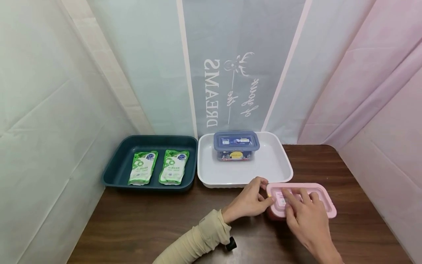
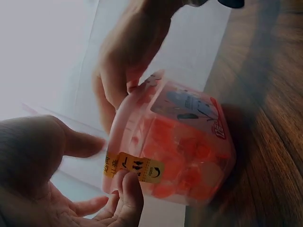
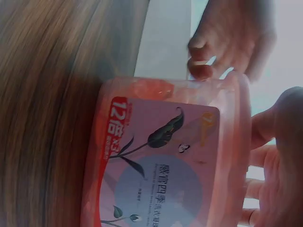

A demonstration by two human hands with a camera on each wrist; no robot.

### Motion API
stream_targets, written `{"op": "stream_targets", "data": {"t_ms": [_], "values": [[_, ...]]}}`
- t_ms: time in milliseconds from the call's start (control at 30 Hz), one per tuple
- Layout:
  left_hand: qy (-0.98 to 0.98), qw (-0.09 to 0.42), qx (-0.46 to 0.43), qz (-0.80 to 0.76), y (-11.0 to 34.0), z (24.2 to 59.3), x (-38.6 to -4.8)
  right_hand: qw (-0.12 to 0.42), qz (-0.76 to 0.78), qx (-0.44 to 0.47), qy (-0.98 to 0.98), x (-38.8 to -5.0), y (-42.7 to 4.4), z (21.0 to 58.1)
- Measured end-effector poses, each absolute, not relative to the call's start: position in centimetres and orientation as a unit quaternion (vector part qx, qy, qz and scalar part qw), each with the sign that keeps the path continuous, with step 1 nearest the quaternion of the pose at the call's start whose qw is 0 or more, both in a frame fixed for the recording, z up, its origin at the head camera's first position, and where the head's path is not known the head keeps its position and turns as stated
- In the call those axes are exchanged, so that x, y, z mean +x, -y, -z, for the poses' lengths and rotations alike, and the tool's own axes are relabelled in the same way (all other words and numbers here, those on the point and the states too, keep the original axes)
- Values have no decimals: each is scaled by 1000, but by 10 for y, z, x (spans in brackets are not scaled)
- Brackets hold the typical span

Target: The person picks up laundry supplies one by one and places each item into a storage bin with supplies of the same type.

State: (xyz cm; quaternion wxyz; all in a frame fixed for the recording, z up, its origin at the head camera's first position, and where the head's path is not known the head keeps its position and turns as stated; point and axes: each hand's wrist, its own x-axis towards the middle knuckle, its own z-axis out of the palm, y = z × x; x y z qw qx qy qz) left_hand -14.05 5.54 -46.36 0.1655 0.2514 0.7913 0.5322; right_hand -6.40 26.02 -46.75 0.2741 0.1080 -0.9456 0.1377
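A tub with a pink lid (image 1: 321,190) stands on the table, its see-through pink body (image 2: 184,156) filled with round red-pink pods. My left hand (image 1: 252,200) is at the tub's left end. In the left wrist view, a fingertip of that hand touches the yellow seal sticker (image 2: 142,168) running from lid to side, and the thumb is near the lid's edge. My right hand (image 1: 308,216) rests on top of the lid with fingers spread. A flowered label (image 3: 161,156) covers the tub's long side in the right wrist view.
Behind the hands, a white tray (image 1: 206,172) holds a blue-lidded tub (image 1: 236,146). Left of it, a dark green tray (image 1: 115,167) contains two green-and-white pouches, one left (image 1: 143,168) and one right (image 1: 174,167). Hanging cloth (image 1: 155,66) encloses the table's back and sides.
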Motion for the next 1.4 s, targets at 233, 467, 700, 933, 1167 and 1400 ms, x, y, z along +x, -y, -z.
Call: {"op": "stream_targets", "data": {"t_ms": [233, 467, 700, 933, 1167, 1400], "values": [[-811, 137, 227, -522, -52, 464, -143, 297, -220, 115, 922, -65, -273, 460], [-818, 129, 187, -528, -42, 467, -139, 277, -274, 67, 919, -63, -314, 463], [-787, 170, 145, -574, -26, 468, -135, 108, -396, 2, 912, -56, -340, 469], [-777, 186, 118, -590, -9, 466, -133, -39, -617, -35, 785, -62, -346, 473], [-727, 224, 71, -645, 12, 465, -131, -140, -747, 15, 650, -68, -342, 482], [-678, 256, 57, -686, 34, 465, -127, -164, -749, 51, 640, -70, -327, 481]]}}
